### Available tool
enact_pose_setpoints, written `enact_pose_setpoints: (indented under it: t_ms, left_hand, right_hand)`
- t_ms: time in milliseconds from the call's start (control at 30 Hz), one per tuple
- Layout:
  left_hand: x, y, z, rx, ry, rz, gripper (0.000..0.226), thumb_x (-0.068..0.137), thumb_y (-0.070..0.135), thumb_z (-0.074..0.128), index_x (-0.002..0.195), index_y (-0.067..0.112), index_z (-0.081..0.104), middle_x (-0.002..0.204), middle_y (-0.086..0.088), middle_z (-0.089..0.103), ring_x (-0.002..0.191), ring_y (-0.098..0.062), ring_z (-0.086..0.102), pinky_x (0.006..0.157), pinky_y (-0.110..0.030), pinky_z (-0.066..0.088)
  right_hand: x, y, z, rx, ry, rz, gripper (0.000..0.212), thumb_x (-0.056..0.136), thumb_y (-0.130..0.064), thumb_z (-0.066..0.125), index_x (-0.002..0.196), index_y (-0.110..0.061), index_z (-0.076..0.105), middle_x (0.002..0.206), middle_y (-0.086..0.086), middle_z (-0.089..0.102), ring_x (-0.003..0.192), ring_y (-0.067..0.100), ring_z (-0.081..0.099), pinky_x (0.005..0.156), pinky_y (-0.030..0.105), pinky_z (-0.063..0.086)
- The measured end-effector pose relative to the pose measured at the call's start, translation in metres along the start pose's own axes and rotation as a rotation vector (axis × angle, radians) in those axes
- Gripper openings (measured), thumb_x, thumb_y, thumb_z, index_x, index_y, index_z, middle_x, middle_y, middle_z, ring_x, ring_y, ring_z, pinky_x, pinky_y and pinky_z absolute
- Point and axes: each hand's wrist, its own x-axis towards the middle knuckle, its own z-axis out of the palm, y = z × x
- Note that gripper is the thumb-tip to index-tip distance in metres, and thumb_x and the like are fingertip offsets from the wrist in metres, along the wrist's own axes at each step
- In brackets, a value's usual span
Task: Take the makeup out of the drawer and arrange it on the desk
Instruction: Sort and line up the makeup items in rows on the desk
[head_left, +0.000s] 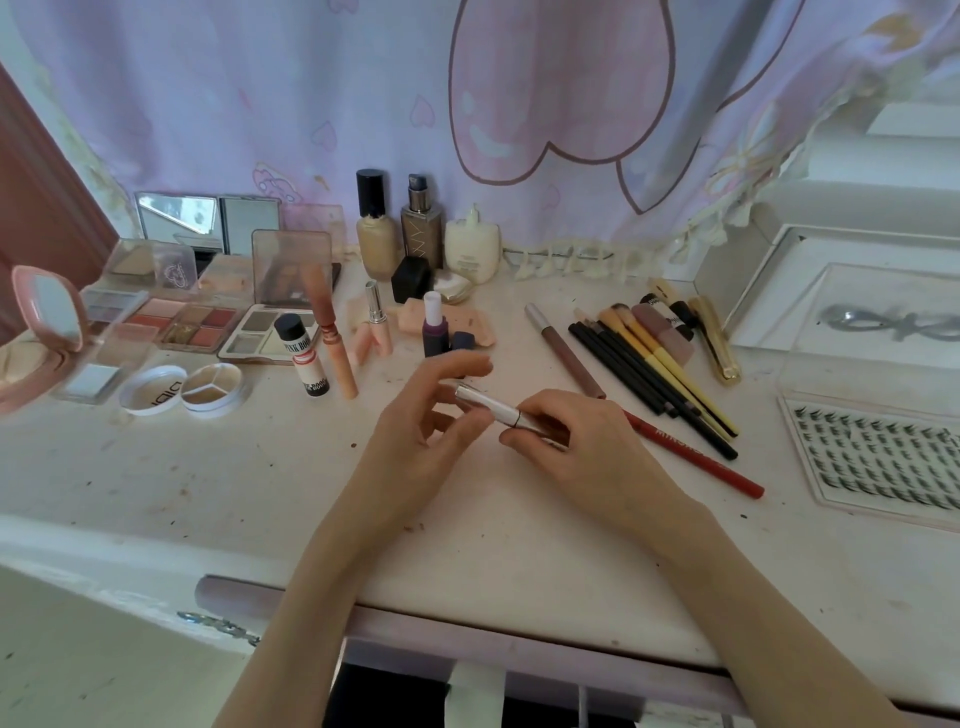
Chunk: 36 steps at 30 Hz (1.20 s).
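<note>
While both hands grasp the silver tube (488, 411) above the desk (208, 467), left hand (415, 441) at its cap end, right hand (582, 441) on its body, placement is in hand; next, lay it beside the pencils (649, 374).

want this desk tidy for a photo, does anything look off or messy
The red pencil lies apart from the bundled pencils and brushes, slanting toward the desk's front. Pink sponges lie loosely tumbled behind the purple bottle. The desk is speckled with dark crumbs and smudges.
</note>
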Motion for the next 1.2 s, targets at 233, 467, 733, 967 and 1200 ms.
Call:
enact_pose_setpoints:
  t_ms: [233, 467, 733, 967, 1200]
  left_hand:
    - [0.0012, -0.0026, 0.0018, -0.054, 0.227, -0.186, 0.015, 0.076, 0.041, 0.062, 0.074, 0.026, 0.061, 0.058, 0.013, 0.061, 0.054, 0.001, 0.053, 0.055, -0.009, 0.041]
    - [-0.001, 0.0014, -0.001, -0.119, 0.024, -0.038, 0.03, 0.083, 0.001, 0.061, 0.104, 0.022, 0.06, 0.091, 0.012, 0.068, 0.074, 0.0, 0.06, 0.066, -0.011, 0.044]
    - [-0.0018, 0.0038, -0.0006, -0.169, 0.112, -0.06, 0.02, 0.079, 0.027, 0.06, 0.099, 0.023, 0.059, 0.089, 0.016, 0.068, 0.075, 0.0, 0.06, 0.066, -0.011, 0.045]
    - [-0.0041, 0.0033, -0.001, -0.17, 0.114, -0.021, 0.018, 0.079, 0.023, 0.06, 0.097, 0.025, 0.061, 0.083, 0.019, 0.067, 0.07, 0.0, 0.061, 0.064, -0.009, 0.045]
    - [-0.0038, 0.0041, -0.0006, -0.219, 0.196, -0.069, 0.025, 0.071, 0.036, 0.064, 0.09, 0.019, 0.06, 0.08, 0.014, 0.066, 0.068, -0.001, 0.058, 0.062, -0.012, 0.044]
  right_hand:
    - [0.0002, -0.0049, -0.0028, 0.032, -0.012, -0.063, 0.016, 0.086, -0.022, 0.064, 0.095, -0.01, 0.069, 0.074, -0.009, 0.051, 0.062, 0.002, 0.045, 0.063, 0.009, 0.034]
    - [-0.0007, -0.0042, -0.0039, 0.055, 0.002, -0.057, 0.017, 0.089, -0.02, 0.059, 0.098, -0.007, 0.067, 0.075, -0.007, 0.052, 0.063, 0.001, 0.044, 0.06, 0.012, 0.034]
    - [-0.0003, -0.0078, -0.0021, 0.071, -0.025, -0.064, 0.015, 0.089, -0.016, 0.06, 0.1, -0.007, 0.066, 0.072, -0.018, 0.044, 0.062, -0.002, 0.044, 0.063, 0.007, 0.035]
    - [-0.0019, -0.0083, 0.0012, 0.13, -0.033, -0.058, 0.02, 0.09, -0.015, 0.057, 0.109, -0.01, 0.061, 0.079, -0.022, 0.047, 0.073, -0.011, 0.048, 0.066, 0.005, 0.037]
    - [-0.0021, -0.0086, 0.0004, 0.101, -0.036, -0.058, 0.011, 0.091, -0.015, 0.057, 0.098, -0.008, 0.061, 0.076, -0.018, 0.045, 0.07, -0.008, 0.047, 0.067, 0.006, 0.035]
